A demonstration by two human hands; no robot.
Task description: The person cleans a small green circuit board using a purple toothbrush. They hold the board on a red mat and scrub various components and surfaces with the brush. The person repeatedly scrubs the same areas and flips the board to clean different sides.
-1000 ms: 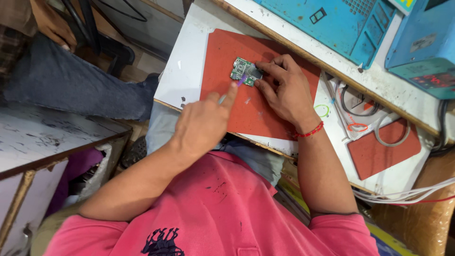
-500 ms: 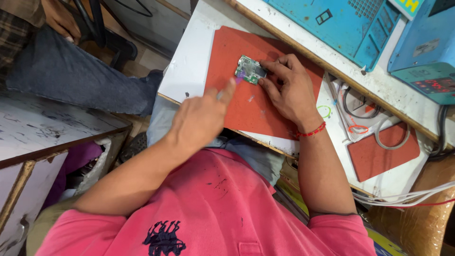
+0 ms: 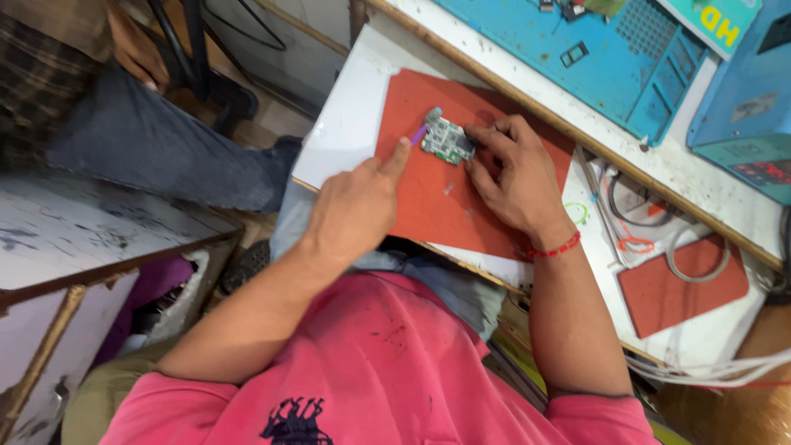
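View from above of a seated person in a pink shirt, working at a white board point(image 3: 346, 132) laid across the lap. A red mat point(image 3: 437, 198) covers much of the board, and a small green circuit board point(image 3: 446, 140) lies flat on the mat, between the two hands. The right hand point(image 3: 515, 177) rests palm down on the mat, fingers curled, its fingertips touching the circuit board's near and right edges; a red thread band point(image 3: 554, 247) circles that wrist. The left hand point(image 3: 354, 210) is loosely fisted with the forefinger stretched out, pinching a thin purple tool point(image 3: 418, 135) whose tip meets the circuit board's left edge. Beyond the right hand runs a wooden edge point(image 3: 527, 103), then a blue work mat point(image 3: 610, 66) with small parts on it and, further right, a blue box point(image 3: 741, 107) with a red display. Just right of the right wrist sit looped grey cables point(image 3: 651, 222) and a smaller red mat point(image 3: 684, 288). Left of the left hand, lower down, another person's leg in grey trousers point(image 3: 156, 148) crosses the floor area, near a scuffed white tabletop point(image 3: 82, 239) with a wooden rim.
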